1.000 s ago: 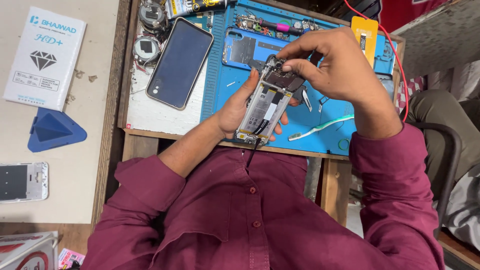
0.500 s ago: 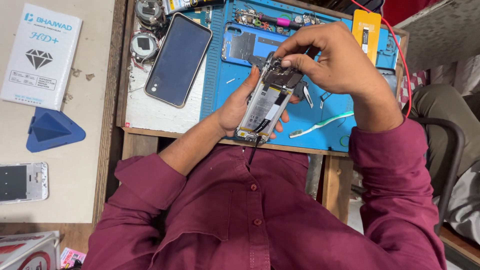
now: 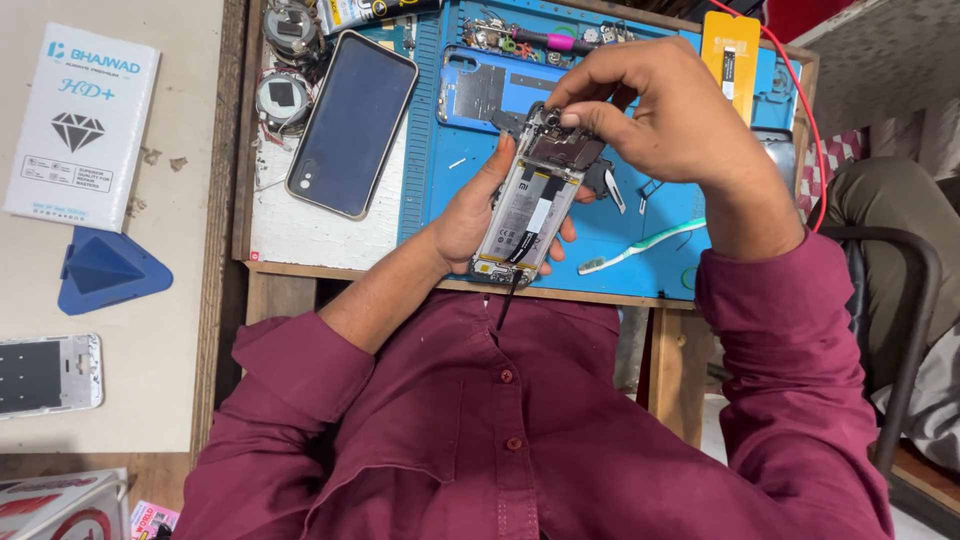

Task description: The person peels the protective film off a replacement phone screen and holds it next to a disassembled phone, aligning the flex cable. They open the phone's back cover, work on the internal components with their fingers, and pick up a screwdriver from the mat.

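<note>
Since a second ago almost nothing has shifted: the left hand [image 3: 470, 215] cradles the opened smartphone with its back cover off and grey battery showing [image 3: 525, 215] in the same place above the blue silicone repair mat [image 3: 640, 225], and the right hand [image 3: 665, 120] has stayed curled over the phone's top end, its fingertips [image 3: 570, 115] pinched at the camera corner. Whether a small part sits between them I cannot tell. With so little movement, the work looks to be fine fiddling at that one spot rather than a new step. Left fingers wrap the phone's edges firmly from below. Off to the left, a flat white rectangular box with a diamond emblem [image 3: 80, 125] lies on the pale table, a blue triangular plastic pick [image 3: 105, 270] below it. A black-screened phone [image 3: 352, 125] rests near the mat, and a yellow rectangular card [image 3: 732, 50] sits at the mat's far edge.
</note>
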Demonstrator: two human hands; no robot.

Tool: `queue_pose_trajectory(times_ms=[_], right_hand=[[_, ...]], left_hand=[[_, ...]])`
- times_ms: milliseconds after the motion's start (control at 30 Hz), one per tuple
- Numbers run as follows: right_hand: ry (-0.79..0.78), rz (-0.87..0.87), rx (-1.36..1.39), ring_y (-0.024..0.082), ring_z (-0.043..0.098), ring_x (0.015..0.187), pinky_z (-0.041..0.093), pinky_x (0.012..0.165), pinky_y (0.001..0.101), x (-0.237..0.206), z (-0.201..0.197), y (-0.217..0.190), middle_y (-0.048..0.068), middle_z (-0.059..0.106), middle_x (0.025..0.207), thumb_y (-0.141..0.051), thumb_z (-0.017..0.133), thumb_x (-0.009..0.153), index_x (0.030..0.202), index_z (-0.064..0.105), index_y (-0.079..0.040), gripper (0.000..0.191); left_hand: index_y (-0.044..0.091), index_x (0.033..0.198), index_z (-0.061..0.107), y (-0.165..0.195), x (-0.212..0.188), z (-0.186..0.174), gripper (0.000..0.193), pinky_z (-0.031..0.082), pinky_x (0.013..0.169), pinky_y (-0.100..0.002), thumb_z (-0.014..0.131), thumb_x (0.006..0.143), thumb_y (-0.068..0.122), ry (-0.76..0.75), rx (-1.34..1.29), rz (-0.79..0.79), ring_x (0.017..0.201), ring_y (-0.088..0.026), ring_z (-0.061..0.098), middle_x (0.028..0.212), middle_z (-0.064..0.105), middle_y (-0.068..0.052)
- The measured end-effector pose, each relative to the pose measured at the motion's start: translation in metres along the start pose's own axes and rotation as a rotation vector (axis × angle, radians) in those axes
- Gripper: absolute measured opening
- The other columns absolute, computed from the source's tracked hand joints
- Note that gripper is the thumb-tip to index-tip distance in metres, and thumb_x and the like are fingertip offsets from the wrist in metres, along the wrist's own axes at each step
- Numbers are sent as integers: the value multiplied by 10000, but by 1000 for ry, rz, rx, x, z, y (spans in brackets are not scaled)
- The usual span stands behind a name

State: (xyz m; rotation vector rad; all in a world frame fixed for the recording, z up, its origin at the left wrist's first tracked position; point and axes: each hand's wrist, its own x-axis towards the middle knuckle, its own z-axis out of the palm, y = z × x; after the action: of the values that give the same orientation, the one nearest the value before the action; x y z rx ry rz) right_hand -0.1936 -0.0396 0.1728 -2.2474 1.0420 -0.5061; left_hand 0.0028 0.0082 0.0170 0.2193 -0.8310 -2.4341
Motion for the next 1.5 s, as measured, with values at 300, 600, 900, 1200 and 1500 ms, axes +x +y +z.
queue_pose_trajectory(times_ms=[300,600,900,1200,1500], right_hand=[[-31,-108,-74,231,671,887,535,761,334,3,0,3,109,685,976,-60,741,990,1117,735,-21,133],[-20,-51,18,185,670,881,538,740,301,1,3,8,89,692,983,-50,747,987,1131,743,-34,145],[172,-84,-137,195,712,870,550,729,303,-9,19,1,91,698,971,-71,817,957,1121,759,-50,175],[307,-156,-426,254,659,990,523,811,387,-13,35,-1,80,662,1055,-125,882,895,1065,761,-98,210],[309,207,144,117,620,875,508,703,249,-1,52,12,12,646,1052,-129,851,832,1131,744,-99,319]], left_hand=[[-34,1504,459,-1,2,4,1096,645,755,-394,261,890,851,7,-35,-4,913,-232,730,1081,679,-151],[-50,1488,498,-5,3,-1,1093,651,775,-400,243,926,851,-22,-46,6,926,-243,745,1050,694,-176],[-49,1500,486,-4,2,0,1110,664,752,-393,251,904,857,4,-35,38,909,-241,754,1036,707,-181],[-5,1421,531,-14,6,-6,1064,657,753,-416,245,892,873,89,-22,29,905,-248,746,1040,709,-178],[30,1384,546,-14,4,-10,937,650,750,-381,339,924,819,61,55,75,919,-242,748,1046,700,-180]])
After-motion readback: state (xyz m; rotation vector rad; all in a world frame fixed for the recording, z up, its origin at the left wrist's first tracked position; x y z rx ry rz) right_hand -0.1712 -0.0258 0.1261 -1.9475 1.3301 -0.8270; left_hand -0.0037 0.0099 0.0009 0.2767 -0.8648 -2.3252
